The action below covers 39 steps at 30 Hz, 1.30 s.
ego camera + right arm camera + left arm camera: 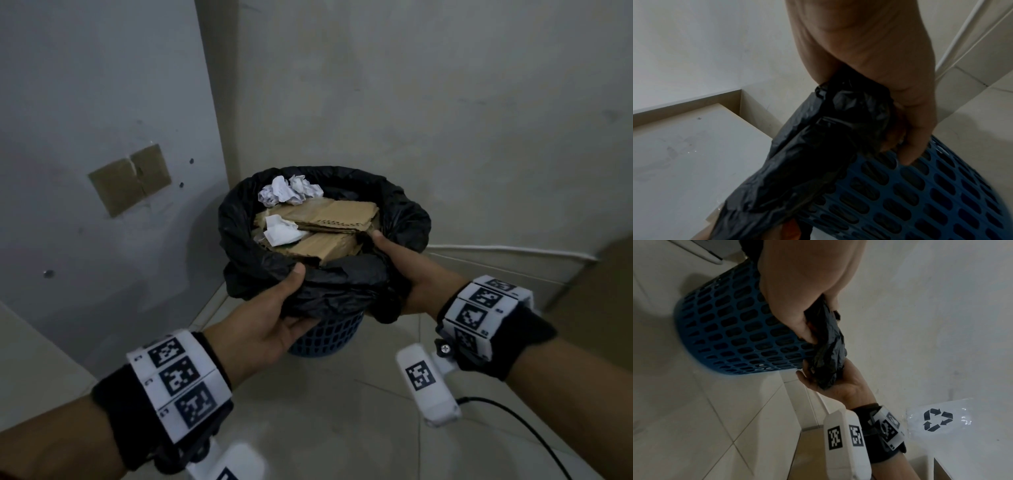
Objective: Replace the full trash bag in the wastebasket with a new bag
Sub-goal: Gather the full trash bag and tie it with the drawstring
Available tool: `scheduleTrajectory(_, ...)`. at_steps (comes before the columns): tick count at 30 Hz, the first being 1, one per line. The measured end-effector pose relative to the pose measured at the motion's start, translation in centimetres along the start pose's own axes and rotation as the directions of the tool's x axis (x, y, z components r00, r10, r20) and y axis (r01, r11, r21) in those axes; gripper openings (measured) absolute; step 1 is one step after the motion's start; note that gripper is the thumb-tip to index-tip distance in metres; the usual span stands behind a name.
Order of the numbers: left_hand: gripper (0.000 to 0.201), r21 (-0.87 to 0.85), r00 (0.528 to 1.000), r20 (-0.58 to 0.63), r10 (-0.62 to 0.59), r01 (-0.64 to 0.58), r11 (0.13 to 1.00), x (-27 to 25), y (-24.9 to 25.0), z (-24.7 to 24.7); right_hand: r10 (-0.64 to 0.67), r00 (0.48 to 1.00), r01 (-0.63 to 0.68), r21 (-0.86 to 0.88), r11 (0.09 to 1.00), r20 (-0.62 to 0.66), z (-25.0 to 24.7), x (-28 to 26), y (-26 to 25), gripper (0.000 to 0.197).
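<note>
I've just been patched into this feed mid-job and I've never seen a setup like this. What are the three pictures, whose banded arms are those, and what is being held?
There is no machine here: a person is working with bare hands. The wide picture comes from a camera on their head, looking down. The other two come from cameras strapped to each wrist, looking along the fingers. The patterned wrist bands are part of that rig.

On the tiled floor, in a corner, stands a blue mesh wastebasket lined with a black trash bag. The bag is full of cardboard and crumpled paper. The left hand and right hand each grip the bag's folded-over edge on the near side. The bag has not been lifted out yet.
</note>
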State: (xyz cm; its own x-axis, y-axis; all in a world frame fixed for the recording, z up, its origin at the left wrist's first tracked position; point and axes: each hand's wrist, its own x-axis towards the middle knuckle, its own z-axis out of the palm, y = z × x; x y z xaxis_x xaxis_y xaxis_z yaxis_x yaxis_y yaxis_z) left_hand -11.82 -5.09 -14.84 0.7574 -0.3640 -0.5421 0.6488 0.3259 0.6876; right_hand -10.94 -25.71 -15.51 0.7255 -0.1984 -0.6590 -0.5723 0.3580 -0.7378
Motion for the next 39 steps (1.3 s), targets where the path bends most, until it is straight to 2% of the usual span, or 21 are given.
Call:
scheduleTrajectory(2,0.032,0.047,1.000,-0.016,-0.027,0.028,0.999,0.0,0.2,-0.1,0.004,0.999,-0.005,-0.025,1.000,-0.034,-0.1,-0.1,-0.1,0.080)
scheduleTrajectory(6,0.036,0.137,0.998,-0.014,-0.067,0.069,0.988,0.1,0.1,-0.1,-0.014,0.999,0.014,-0.001,1.000,-0.039,0.0,-0.3,-0.3,0.070)
scheduleTrajectory(12,0.037,0.176,0.984,0.093,-0.154,0.136,0.975,0.3,-0.7,0.5,-0.054,0.999,0.053,0.088,0.995,0.008,0.8,-0.6,0.1,0.051)
scheduleTrajectory(14,0.035,0.222,0.984,0.079,-0.158,0.137,0.966,0.5,-0.8,0.8,-0.059,0.998,0.056,0.106,0.993,0.020,1.0,-0.6,0.3,0.050)
scheduleTrajectory(16,0.031,0.257,0.993,0.027,-0.112,0.102,0.961,0.8,-0.7,1.3,-0.083,0.996,0.082,0.124,0.989,0.006,1.2,-0.7,0.4,0.050)
scheduleTrajectory(20,0.036,0.294,0.998,-0.063,0.015,0.004,0.956,1.6,-0.7,1.8,-0.167,0.981,0.182,0.182,0.966,-0.094,1.1,-0.7,0.3,0.064)
scheduleTrajectory(23,0.039,0.309,0.992,-0.103,0.075,-0.039,0.950,2.4,-0.5,1.7,-0.258,0.937,0.307,0.202,0.930,-0.236,-0.3,0.9,0.6,0.112)
scheduleTrajectory(24,0.038,0.319,0.989,-0.115,0.094,-0.053,0.946,2.6,-0.4,1.6,-0.294,0.919,0.352,0.208,0.913,-0.264,0.1,0.0,0.7,0.112)
scheduleTrajectory(25,0.035,0.332,0.985,-0.126,0.117,-0.069,0.941,2.8,-0.2,1.5,-0.328,0.902,0.388,0.196,0.900,-0.281,0.6,-1.2,0.8,0.102)
scheduleTrajectory(27,0.028,0.347,0.978,-0.142,0.156,-0.099,0.933,3.3,0.5,1.4,-0.397,0.863,0.461,0.163,0.872,-0.314,1.2,-2.7,1.2,0.070)
scheduleTrajectory(29,0.021,0.345,0.975,-0.145,0.166,-0.108,0.932,3.9,1.5,1.5,-0.489,0.818,0.547,0.147,0.824,-0.304,1.4,-3.8,1.4,0.051)
scheduleTrajectory(31,0.018,0.342,0.976,-0.146,0.160,-0.102,0.934,4.3,2.8,1.8,-0.573,0.778,0.608,0.080,0.790,-0.258,1.9,-4.5,1.1,0.045)
scheduleTrajectory(36,0.019,0.338,0.985,-0.128,0.113,-0.064,0.939,5.0,5.0,1.5,-0.685,0.709,0.675,-0.122,0.728,-0.168,2.6,-4.7,0.6,0.040)
scheduleTrajectory(38,0.018,0.264,0.992,-0.089,0.090,-0.064,0.962,5.1,5.7,1.2,-0.695,0.699,0.676,-0.164,0.719,-0.169,2.5,-4.3,0.4,0.035)
scheduleTrajectory(39,0.019,0.205,0.993,-0.072,0.090,-0.073,0.976,5.2,6.1,1.2,-0.678,0.710,0.659,-0.159,0.735,-0.188,2.2,-4.0,0.2,0.034)
